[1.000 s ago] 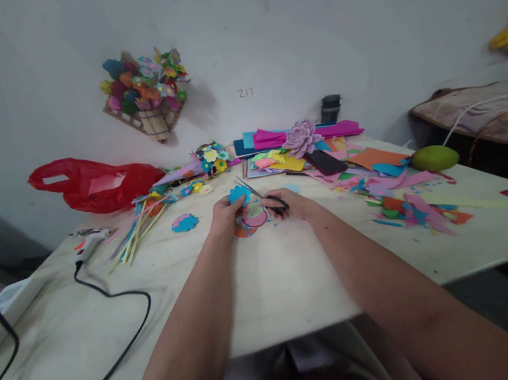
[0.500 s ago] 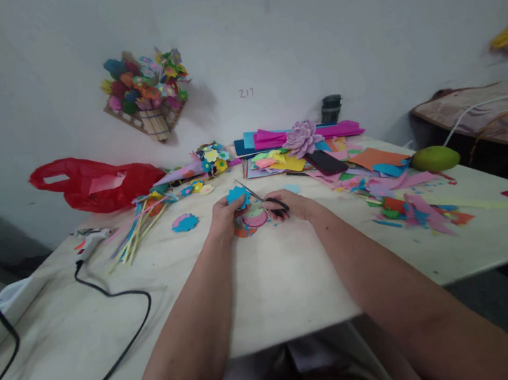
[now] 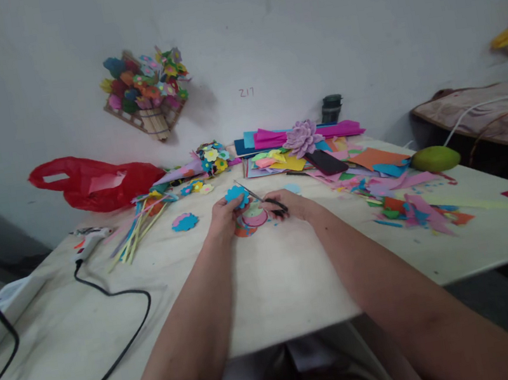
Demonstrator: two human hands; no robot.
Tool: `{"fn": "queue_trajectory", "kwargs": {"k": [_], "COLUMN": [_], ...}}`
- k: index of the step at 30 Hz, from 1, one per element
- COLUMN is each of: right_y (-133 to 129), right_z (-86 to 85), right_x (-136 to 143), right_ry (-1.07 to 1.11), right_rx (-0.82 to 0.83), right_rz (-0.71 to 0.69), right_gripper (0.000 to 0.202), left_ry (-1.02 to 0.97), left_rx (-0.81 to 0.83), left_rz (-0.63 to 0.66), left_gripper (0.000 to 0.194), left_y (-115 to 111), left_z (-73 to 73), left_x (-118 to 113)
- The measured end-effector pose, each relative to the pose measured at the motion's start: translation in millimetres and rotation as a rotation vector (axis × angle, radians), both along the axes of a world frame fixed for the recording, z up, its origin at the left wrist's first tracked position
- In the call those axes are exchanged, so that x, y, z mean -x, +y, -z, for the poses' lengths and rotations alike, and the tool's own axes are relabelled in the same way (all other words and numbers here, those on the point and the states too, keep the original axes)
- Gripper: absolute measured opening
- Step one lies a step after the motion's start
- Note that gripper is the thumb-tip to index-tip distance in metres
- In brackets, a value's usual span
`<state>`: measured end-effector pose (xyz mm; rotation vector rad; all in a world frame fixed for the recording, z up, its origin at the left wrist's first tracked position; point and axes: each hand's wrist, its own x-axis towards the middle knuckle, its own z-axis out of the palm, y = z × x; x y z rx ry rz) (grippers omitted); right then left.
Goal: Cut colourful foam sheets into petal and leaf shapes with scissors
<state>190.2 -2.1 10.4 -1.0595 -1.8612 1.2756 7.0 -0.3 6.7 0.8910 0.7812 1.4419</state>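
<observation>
My left hand (image 3: 226, 218) pinches a blue scalloped paper flower (image 3: 236, 196) near the middle of the table. In my right hand (image 3: 292, 204) is a pair of scissors (image 3: 278, 206) with black handles, fingers closed around them. The blades point up and left, close to the flower's right edge; whether they touch it I cannot tell. Below the hands lie a pink round piece (image 3: 255, 217) and an orange round piece (image 3: 246, 232), both partly covered. Left of my left hand rests another blue scalloped flower (image 3: 185, 222) with pink on it.
A glue gun (image 3: 93, 241) with a black cord and a white power strip (image 3: 5, 306) lie at left. Behind are a red plastic bag (image 3: 98, 182), yellow strips (image 3: 138, 234) and a purple flower (image 3: 303, 137). Paper scraps (image 3: 421, 211) and a green fruit (image 3: 435, 158) are at right.
The blue flower in my left hand has shifted very slightly left and up. My right hand and the scissors are almost unmoved.
</observation>
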Motion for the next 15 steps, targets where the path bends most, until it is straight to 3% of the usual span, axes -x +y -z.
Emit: {"fn": "queue_trajectory", "kwargs": {"k": [15], "right_y": [0.3], "right_z": [2.1], "right_x": [3.1], "right_ry": [0.004], "right_rx": [0.047], "right_rz": [0.035], "right_gripper": [0.021], "left_ry": [0.02], "left_rx": [0.02], "left_rz": [0.0], "left_gripper": [0.018], "left_y": [-0.4], "left_z": [-0.6], "left_x": [0.0]}}
